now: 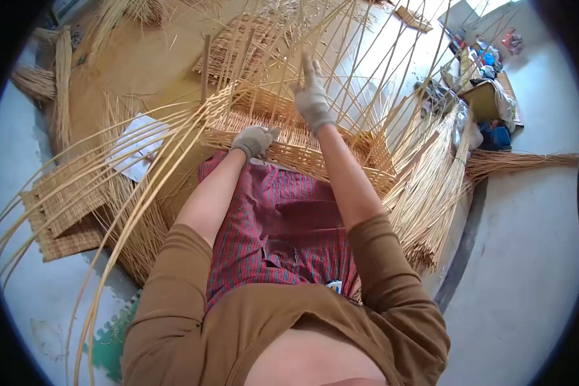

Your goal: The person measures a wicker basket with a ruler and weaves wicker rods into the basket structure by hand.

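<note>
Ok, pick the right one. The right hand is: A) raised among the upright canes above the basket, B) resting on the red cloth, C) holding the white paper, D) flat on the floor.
A: the gloved right hand is up among the upright canes over the basket, while the left hand sits at the near rim.

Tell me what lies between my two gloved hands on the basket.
In the head view, between the left hand and the right hand lies the woven wall and inside of the half-made wicker basket, with loose upright canes rising around it.
</note>
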A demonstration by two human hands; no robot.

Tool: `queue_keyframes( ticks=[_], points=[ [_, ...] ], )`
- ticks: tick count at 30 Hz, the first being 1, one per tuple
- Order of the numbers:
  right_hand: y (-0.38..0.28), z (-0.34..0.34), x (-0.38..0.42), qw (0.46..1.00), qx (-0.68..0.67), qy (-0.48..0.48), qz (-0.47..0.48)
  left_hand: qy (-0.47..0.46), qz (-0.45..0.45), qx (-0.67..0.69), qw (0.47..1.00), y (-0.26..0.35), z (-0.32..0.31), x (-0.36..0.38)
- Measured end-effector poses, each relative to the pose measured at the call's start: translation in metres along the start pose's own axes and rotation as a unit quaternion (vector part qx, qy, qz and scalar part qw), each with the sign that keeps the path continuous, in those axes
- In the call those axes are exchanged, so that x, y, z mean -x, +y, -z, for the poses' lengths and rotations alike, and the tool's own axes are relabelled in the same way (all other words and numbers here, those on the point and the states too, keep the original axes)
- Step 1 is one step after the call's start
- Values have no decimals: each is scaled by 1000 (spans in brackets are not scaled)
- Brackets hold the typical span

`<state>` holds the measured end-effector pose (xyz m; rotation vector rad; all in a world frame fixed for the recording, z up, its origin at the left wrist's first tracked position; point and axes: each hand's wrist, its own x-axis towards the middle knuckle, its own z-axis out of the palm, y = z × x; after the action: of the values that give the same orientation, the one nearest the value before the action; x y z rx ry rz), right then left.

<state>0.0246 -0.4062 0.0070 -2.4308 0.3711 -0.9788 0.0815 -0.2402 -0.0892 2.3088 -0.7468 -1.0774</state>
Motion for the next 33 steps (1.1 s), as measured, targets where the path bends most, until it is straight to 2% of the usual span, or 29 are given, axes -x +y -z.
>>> queue_keyframes(
  ticks=[1,2,3,4,6,7,9,10,12,13,15,16,17,18,19,20,21,22,23,24,25,26,27,28,30,31,33],
  points=[
    [10,-7,-7,994,86,30,57,15,-54,-65,996,-5,-1,-4],
    [25,1,-1,994,90,-55,-3,44,-32,-41,998,5,8,10],
    [-3,25,22,979,-172,16,-108,66,-8,-13,998,10,9,23],
    [-35,52,45,880,-425,136,-165,56,-1,-4,998,10,3,29],
    [34,40,156,849,-434,230,-195,86,-4,-57,995,15,7,27],
    [35,49,159,851,-430,226,-197,83,-4,-52,995,14,3,20],
    [33,56,163,778,-521,220,-275,122,-189,90,970,10,5,16],
    [29,54,172,776,-514,226,-287,108,-184,89,973,11,-1,13],
    [32,44,158,773,-479,245,-336,273,-66,60,958,57,21,26],
    [30,47,155,777,-481,243,-326,281,-71,65,955,63,21,25],
    [22,51,166,795,-500,170,-296,324,-30,65,943,65,14,34],
    [35,64,162,742,-559,154,-337,351,-3,74,933,70,11,44],
    [40,77,165,739,-560,171,-334,347,-16,64,936,68,2,51],
    [39,92,170,758,-503,192,-368,434,-179,94,878,62,-5,52],
    [44,110,174,777,-439,206,-401,470,-258,121,835,64,-21,40],
    [62,123,192,755,-478,243,-378,498,-336,138,788,65,-39,28],
    [68,122,212,755,-469,246,-387,389,-303,59,868,62,-75,15],
    [72,117,227,766,-426,266,-401,273,-265,-23,924,62,-97,10],
    [78,113,223,778,-389,285,-403,277,-271,-23,922,70,-91,7],
    [49,132,193,805,-391,223,-386,148,-213,51,965,77,-79,8],
    [47,139,164,875,-325,161,-319,11,-142,125,982,78,-75,11],
    [58,131,129,929,-256,95,-250,81,-140,45,986,81,-79,13],
    [43,121,86,963,-149,17,-223,83,-138,39,986,79,-81,9],
    [26,111,42,981,-41,-52,-181,101,-130,91,982,75,-86,-1],
    [64,50,1,982,186,0,-29,71,-63,201,975,96,-72,21],
    [58,58,-6,983,184,4,-27,76,-65,199,975,98,-68,17],
    [28,102,0,986,-26,-7,-163,77,-85,226,967,88,-79,9]
  ],
)
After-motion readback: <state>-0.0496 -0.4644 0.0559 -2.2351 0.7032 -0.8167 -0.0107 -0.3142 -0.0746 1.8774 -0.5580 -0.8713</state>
